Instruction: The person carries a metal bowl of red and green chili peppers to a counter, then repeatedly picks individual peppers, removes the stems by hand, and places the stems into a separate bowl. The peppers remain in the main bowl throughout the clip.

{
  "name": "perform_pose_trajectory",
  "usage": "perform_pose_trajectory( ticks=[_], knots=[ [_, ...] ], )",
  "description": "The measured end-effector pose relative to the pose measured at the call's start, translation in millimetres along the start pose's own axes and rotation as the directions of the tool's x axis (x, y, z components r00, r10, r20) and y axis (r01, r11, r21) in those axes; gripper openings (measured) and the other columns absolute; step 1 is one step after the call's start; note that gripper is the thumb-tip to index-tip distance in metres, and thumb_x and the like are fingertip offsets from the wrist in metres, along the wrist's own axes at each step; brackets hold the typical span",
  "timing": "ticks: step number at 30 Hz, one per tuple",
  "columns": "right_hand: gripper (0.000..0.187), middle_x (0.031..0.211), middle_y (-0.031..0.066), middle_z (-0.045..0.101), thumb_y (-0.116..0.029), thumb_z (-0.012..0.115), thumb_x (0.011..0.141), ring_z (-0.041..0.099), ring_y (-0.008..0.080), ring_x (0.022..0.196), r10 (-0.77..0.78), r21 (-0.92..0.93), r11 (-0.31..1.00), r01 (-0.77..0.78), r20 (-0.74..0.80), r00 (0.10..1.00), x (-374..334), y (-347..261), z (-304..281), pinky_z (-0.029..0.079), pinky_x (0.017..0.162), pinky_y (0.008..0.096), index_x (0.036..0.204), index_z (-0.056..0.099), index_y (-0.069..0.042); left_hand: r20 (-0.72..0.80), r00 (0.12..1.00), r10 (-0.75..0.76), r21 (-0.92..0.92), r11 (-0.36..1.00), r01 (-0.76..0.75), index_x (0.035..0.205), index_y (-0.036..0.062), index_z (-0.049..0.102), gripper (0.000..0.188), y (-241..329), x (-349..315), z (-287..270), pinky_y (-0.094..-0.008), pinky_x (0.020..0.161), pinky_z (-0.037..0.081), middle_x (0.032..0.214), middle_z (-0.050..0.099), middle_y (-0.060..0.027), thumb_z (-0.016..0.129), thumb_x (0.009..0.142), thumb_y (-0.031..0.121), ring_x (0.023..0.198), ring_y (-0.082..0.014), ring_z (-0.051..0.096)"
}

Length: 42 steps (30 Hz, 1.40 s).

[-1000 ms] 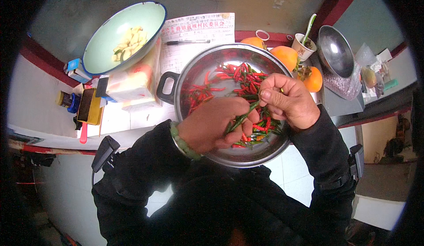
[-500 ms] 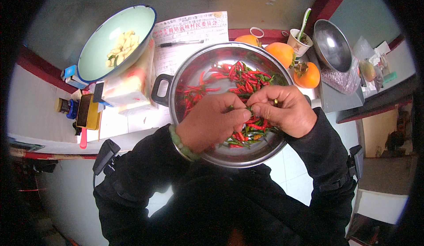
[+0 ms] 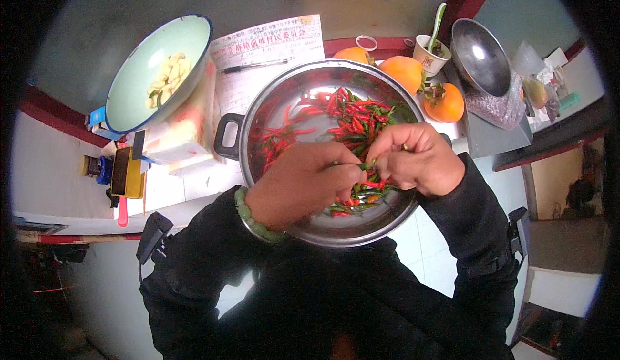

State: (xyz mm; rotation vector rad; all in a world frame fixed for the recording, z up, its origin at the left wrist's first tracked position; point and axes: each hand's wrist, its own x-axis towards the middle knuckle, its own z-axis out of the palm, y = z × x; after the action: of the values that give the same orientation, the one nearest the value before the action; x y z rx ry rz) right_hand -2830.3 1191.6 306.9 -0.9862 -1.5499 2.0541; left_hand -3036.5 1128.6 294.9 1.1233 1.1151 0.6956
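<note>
A wide steel pan (image 3: 250,111) with black side handles holds red and green chili peppers (image 3: 354,111), in a large heap at the right and a smaller one at the left. Over the pan my left hand (image 3: 303,182) is closed on a green chili pepper (image 3: 365,165), its body partly hidden by the fingers. The fingertips of my right hand (image 3: 413,163) pinch the stem end of this same pepper. A green bead bracelet (image 3: 248,214) circles my left wrist.
Behind the pan lie orange persimmons (image 3: 444,103), a paper cup (image 3: 431,55) with a spoon, and a sheet of paper (image 3: 278,43) under a pen (image 3: 255,66). An enamel basin (image 3: 123,95) holding peeled garlic tilts at the left. A dark metal bowl (image 3: 481,56) sits at the right.
The view has shifted slightly. My hands have drawn a little apart, so more of the green chili pepper shows between the fingertips.
</note>
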Motion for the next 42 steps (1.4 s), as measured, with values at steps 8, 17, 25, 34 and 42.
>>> perform_pose_trajectory(
  ticks=[8,17,25,34,42],
  knots=[
    [0.012,0.067,-0.0024,0.054,-0.015,0.055,0.09,0.038,0.0016,0.047,-0.129,-0.217,0.975,0.047,-0.382,0.915,-35.2,-6.3,-78.6,0.028,0.041,0.0167,0.092,0.061,-0.005,-0.175,0.983,0.059,-0.257,0.961,-0.103,0.099,0.0007,0.058,0.017,27.3,-52.3,-17.4,-0.0166,0.039,0.026,0.067,0.053,-0.0011,0.052,0.088,0.011,0.048,-0.0038,0.043],
    [0.013,0.07,0.0106,0.062,-0.009,0.055,0.086,0.06,0.0191,0.068,-0.302,-0.852,0.52,-0.054,-0.243,0.922,-24.1,19.8,-128.3,0.047,0.066,0.0306,0.087,0.064,0.001,-0.42,0.76,0.496,0.372,0.858,-0.355,0.095,0.0044,0.049,0.019,94.1,-111.6,-114.6,-0.0149,0.034,0.018,0.062,0.044,0.0043,0.054,0.09,0.023,0.039,0.0003,0.026],
    [0.01,0.075,0.0136,0.064,-0.008,0.061,0.076,0.064,0.024,0.073,-0.283,-0.982,0.187,0.008,-0.046,0.958,22.6,-4.4,-120.1,0.049,0.069,0.0355,0.08,0.068,-0.002,-0.57,0.734,0.368,0.635,0.765,0.109,0.094,0.0094,0.059,0.012,102.9,-97.4,-172.7,-0.0149,0.041,0.02,0.068,0.046,0.0088,0.056,0.089,0.02,0.047,0.0021,0.03],
    [0.014,0.081,0.0145,0.065,-0.007,0.06,0.075,0.064,0.028,0.079,-0.098,-0.995,-0.005,0.097,0.097,0.99,80.1,-2.9,-121.4,0.05,0.074,0.0364,0.087,0.067,-0.004,-0.458,0.832,0.314,0.834,0.477,0.279,0.085,0.0017,0.058,0.012,95.5,-83.7,-200.8,-0.0273,0.062,0.042,0.074,0.054,-0.0045,0.055,0.083,0.013,0.069,-0.0127,0.049],
    [0.02,0.086,0.016,0.066,-0.008,0.058,0.077,0.064,0.0295,0.084,-0.108,-0.984,0.124,0.131,0.117,0.987,70.1,10.7,-137.7,0.05,0.077,0.0366,0.095,0.066,-0.005,-0.501,0.786,0.362,0.795,0.552,0.252,0.094,0.0002,0.065,0.016,90.9,-78.5,-204.4,-0.0276,0.066,0.049,0.08,0.065,-0.0081,0.059,0.082,0.009,0.07,-0.0132,0.059]
  ],
)
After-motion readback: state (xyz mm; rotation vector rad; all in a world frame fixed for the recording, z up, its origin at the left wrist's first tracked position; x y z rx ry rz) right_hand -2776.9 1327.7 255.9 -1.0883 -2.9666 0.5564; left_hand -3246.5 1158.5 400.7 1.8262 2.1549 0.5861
